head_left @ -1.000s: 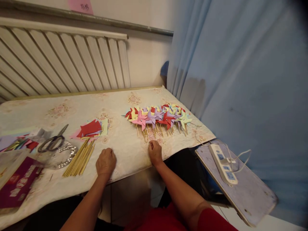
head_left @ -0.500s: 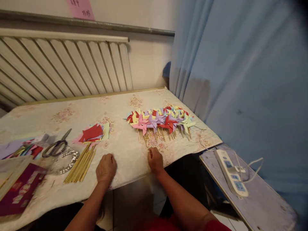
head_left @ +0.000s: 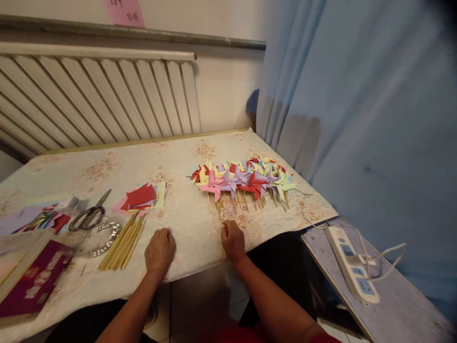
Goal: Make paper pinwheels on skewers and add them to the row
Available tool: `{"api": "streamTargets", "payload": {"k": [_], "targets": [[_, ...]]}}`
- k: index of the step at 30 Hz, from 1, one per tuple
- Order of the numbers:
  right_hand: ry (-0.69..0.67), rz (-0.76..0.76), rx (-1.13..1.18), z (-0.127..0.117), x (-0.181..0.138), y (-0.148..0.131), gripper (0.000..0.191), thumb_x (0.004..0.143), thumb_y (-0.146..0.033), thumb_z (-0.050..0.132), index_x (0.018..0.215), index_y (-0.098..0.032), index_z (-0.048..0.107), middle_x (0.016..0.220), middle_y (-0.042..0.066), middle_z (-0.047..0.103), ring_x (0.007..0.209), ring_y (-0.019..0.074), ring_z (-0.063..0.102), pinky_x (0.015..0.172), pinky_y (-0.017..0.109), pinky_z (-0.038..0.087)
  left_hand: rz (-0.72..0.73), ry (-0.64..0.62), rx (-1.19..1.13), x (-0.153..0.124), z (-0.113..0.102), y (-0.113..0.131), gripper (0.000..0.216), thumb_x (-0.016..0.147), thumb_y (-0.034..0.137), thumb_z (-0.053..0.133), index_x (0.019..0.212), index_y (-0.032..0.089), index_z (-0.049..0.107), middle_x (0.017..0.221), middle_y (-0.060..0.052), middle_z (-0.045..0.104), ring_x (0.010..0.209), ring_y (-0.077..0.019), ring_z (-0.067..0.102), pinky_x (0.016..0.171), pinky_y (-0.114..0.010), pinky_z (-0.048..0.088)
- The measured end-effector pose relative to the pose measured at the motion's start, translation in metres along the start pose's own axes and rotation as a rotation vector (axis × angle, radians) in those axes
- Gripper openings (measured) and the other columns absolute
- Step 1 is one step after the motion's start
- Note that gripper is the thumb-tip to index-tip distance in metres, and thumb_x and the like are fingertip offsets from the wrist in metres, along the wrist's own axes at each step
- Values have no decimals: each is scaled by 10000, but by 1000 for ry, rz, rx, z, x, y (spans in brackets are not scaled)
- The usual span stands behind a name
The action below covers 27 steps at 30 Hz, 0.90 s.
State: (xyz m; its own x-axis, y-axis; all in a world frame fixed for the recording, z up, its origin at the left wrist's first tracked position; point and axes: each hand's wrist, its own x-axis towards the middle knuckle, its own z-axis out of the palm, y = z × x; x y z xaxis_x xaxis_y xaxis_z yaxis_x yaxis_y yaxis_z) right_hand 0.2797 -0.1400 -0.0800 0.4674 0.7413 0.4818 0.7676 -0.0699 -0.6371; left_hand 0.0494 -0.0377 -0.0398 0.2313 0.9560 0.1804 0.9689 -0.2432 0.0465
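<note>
Worn on the head of the person at this counter (head_left: pixel 194 250), a lone camera looks forward and down along both forearms (head_left: pixel 137 302), close at the bottom edge, to the fingers (head_left: pixel 224 231). Its wide view faces the radiator (head_left: pixel 107 100) beyond, at left, and catches the blue curtain (head_left: pixel 364 124) at right.

Pink wall note (head_left: pixel 124 12): handwritten number starting 55, rest unclear. Purple package (head_left: pixel 37 278): lettering blurred.

Cream floral-covered surface (head_left: pixel 194 243): thin tan sticks (head_left: pixel 123 243), multicoloured paper pinwheels (head_left: pixel 255 185) right of sticks, red-topped paper stack (head_left: pixel 141 196) just behind, purple rectangular packet (head_left: pixel 39 281) left.
</note>
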Motion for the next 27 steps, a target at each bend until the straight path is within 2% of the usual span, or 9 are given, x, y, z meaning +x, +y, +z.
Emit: {"api": "streamTargets", "payload": {"k": [15,22,27], "targets": [[-18,39,18,0,-1,1,235,866,-150,448,979,-162,654,908,80,685,837,188,619,774,286,451,-6,16,-8,-3,0,0,287,988,299,311,912,189,565,940,-78,618,842,-210,602,639,-335,335],[-4,206,60,4,20,-1,185,798,-161,496,875,-170,664,774,46,672,703,173,586,695,274,409,14,39,-11,-4,4,-1,310,991,288,292,929,179,575,930,-89,609,845,-220,597,649,-338,342],[36,234,5,14,37,-6,102,784,-189,518,776,-189,620,733,29,634,684,173,547,673,274,372,15,40,-16,-6,5,-2,294,988,276,306,937,177,577,924,-87,608,841,-220,597,660,-337,354]]}}
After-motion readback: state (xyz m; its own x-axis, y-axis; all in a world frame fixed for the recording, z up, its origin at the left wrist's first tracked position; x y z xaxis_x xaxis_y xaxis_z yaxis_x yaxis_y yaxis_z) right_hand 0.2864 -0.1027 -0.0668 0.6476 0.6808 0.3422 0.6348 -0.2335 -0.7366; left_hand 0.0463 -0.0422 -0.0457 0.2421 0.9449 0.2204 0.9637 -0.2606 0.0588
